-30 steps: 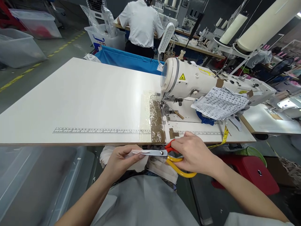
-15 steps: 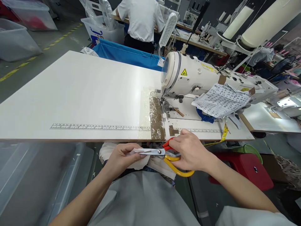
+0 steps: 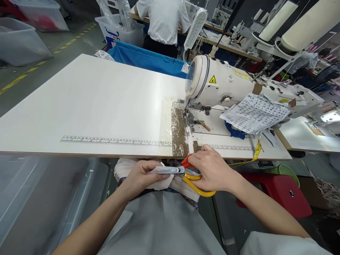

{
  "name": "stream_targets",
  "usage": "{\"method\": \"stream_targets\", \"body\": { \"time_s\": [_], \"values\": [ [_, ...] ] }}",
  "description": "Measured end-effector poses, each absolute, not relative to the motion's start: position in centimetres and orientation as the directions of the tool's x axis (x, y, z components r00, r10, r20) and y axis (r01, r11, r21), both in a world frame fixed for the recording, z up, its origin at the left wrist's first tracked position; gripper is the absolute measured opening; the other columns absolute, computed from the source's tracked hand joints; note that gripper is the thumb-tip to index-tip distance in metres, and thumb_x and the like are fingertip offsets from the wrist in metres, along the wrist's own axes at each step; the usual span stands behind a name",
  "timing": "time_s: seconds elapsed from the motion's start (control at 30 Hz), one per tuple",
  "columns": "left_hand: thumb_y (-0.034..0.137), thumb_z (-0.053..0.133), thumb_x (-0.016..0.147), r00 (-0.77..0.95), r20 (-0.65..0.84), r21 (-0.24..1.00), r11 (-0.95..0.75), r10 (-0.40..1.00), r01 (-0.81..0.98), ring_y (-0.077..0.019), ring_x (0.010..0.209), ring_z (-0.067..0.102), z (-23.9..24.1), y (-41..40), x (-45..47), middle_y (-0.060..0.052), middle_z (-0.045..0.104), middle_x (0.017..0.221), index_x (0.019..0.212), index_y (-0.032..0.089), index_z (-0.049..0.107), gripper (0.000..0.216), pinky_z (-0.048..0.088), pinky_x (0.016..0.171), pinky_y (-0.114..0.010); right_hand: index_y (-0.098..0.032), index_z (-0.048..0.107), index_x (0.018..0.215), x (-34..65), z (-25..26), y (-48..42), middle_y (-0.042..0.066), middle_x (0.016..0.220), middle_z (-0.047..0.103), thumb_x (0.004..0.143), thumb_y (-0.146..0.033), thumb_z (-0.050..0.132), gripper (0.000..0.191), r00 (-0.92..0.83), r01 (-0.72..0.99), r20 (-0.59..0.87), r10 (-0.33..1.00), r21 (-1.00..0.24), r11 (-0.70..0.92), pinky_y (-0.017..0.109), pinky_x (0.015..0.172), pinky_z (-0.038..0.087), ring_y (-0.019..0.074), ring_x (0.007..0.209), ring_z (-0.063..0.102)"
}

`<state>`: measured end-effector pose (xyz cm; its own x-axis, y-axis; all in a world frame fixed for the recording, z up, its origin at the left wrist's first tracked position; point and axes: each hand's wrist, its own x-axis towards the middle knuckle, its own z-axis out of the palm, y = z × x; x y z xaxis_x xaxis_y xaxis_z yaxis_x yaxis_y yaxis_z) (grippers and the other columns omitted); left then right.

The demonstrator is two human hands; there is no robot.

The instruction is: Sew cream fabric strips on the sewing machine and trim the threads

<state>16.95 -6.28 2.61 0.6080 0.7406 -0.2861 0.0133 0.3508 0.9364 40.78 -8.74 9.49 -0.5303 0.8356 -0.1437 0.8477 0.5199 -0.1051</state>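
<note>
My right hand (image 3: 212, 170) is closed round the red and yellow handles of a pair of scissors (image 3: 183, 173), just below the front edge of the white sewing table (image 3: 92, 102). The steel blades point left and lie closed over a small white piece of fabric (image 3: 162, 180). My left hand (image 3: 139, 177) pinches that fabric over my lap, its fingers curled around the cloth next to the blade tips. More white fabric (image 3: 122, 168) is bunched under both hands.
A white sewing machine (image 3: 225, 85) stands on the table's right part, with a printed paper sheet (image 3: 255, 113) taped on it and a yellow tape measure (image 3: 256, 150) hanging. Clear plastic bins (image 3: 39, 198) sit at left, a red stool (image 3: 276, 191) at right. A person in white (image 3: 163, 21) stands behind.
The hands, scissors and fabric stay together in the same grip, with the blades still closed. The view has shifted slightly, so the table and machine appear a little further right.
</note>
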Motion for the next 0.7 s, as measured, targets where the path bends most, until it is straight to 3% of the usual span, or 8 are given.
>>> {"method": "stream_targets", "body": {
  "time_s": [0.3,0.43,0.6,0.7],
  "values": [
    [0.047,0.076,0.073,0.607,-0.346,0.920,0.387,0.716,0.067,-0.0173,0.062,0.055,2.2,-6.4,16.9,-0.004,0.064,0.066,0.071,0.015,0.073,0.033,0.040,0.055,-0.026,-0.018,0.049,0.066,41.4,8.6,-8.2,-0.004,0.057,0.053,0.078,-0.031,0.058,0.019,-0.558,0.830,-0.162,0.814,-0.132,0.542,0.030,0.068,0.023,0.0092,0.051,0.023],
    [0.046,0.078,0.072,0.615,-0.352,0.909,0.414,0.706,0.045,-0.0139,0.060,0.053,1.9,-6.3,17.0,-0.003,0.062,0.064,0.069,0.014,0.073,0.033,0.038,0.054,-0.023,-0.018,0.046,0.064,41.6,8.4,-8.3,-0.004,0.056,0.052,0.079,-0.031,0.057,0.023,-0.537,0.843,-0.182,0.824,-0.149,0.517,0.030,0.069,0.023,0.0087,0.051,0.022],
    [0.048,0.080,0.069,0.593,-0.403,0.885,0.462,0.698,0.058,-0.0153,0.062,0.055,1.3,-6.2,17.1,-0.004,0.064,0.066,0.072,0.014,0.073,0.035,0.041,0.056,-0.024,-0.020,0.038,0.062,41.7,8.3,-8.1,-0.006,0.056,0.047,0.082,-0.039,0.057,0.034,-0.493,0.855,-0.222,0.841,-0.301,0.422,0.029,0.071,0.028,0.0079,0.051,0.027],
    [0.049,0.076,0.075,0.592,-0.366,0.912,0.402,0.719,0.075,-0.0179,0.068,0.058,1.2,-6.1,16.9,-0.006,0.067,0.073,0.076,0.016,0.073,0.034,0.045,0.060,-0.026,-0.021,0.036,0.062,43.5,7.9,-7.6,-0.006,0.052,0.042,0.086,-0.050,0.053,0.041,-0.311,0.903,-0.185,0.932,-0.364,0.228,0.027,0.063,0.031,0.0092,0.048,0.032]
  ]
}}
